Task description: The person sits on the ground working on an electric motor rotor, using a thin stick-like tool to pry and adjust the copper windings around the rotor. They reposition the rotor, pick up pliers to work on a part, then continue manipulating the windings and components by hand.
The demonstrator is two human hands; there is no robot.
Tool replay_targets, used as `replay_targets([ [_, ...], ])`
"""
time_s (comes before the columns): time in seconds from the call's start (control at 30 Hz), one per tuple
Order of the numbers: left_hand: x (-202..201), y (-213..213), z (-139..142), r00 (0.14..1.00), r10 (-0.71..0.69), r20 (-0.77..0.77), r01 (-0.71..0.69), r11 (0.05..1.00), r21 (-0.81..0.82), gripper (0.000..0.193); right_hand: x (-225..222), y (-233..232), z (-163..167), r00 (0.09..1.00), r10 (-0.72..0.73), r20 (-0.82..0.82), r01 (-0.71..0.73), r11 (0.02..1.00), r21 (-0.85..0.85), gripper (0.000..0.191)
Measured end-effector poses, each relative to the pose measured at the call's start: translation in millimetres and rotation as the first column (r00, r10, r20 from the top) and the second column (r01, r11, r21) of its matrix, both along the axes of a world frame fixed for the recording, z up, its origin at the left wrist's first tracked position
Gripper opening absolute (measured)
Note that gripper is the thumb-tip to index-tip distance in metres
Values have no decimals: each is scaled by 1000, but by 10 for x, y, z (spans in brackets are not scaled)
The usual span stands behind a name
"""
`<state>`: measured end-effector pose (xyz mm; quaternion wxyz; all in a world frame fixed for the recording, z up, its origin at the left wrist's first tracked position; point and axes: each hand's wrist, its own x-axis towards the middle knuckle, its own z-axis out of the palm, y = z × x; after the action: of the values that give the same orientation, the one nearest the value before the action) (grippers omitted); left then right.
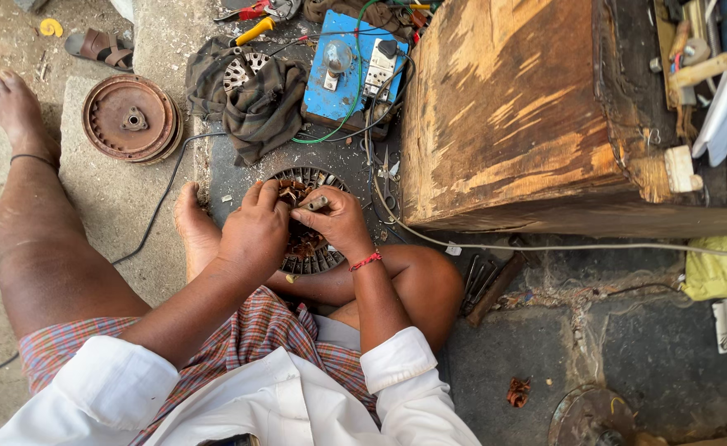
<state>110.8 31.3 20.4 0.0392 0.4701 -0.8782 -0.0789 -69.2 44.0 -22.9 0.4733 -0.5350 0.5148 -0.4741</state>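
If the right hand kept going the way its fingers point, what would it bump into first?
The right hand, which grips a small tool, points leftward at the left hand over the round slotted metal core. It would probably meet the left hand's fingers first, though depth is hard to judge.

Both hands cover the middle of the slotted stator core (310,248), so its centre and the copper windings there are mostly hidden. The small dark piece (317,202) pinched in the right hand (339,221) is too small to identify. The left hand (254,235) hides its fingertips. A round metal part (591,417) is cut off by the bottom edge
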Motion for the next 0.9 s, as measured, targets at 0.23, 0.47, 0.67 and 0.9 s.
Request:
replay_targets([
  [0.23, 34, 38, -41, 992, 18, -125, -21, 1000, -21, 28, -27, 8, -42, 997, 12, 75, -15, 999, 47, 16],
  [0.47, 100, -12, -97, 966, -9, -258, 9, 1000, -2, 30, -24, -12, -42, 996, 8, 93, -10, 1000, 22, 15],
  [0.67, 72, 20, -65, 979, 11, -203, -5, 1000, 29, 27, -25, -12, -17, 998, 6, 65, -9, 999, 40, 16],
  [0.9, 157, 94, 221, 961, -38, -272, -14, 982, -189, 25, -35, -7, -44, 996, -9, 91, 5, 999, 48, 16],
])
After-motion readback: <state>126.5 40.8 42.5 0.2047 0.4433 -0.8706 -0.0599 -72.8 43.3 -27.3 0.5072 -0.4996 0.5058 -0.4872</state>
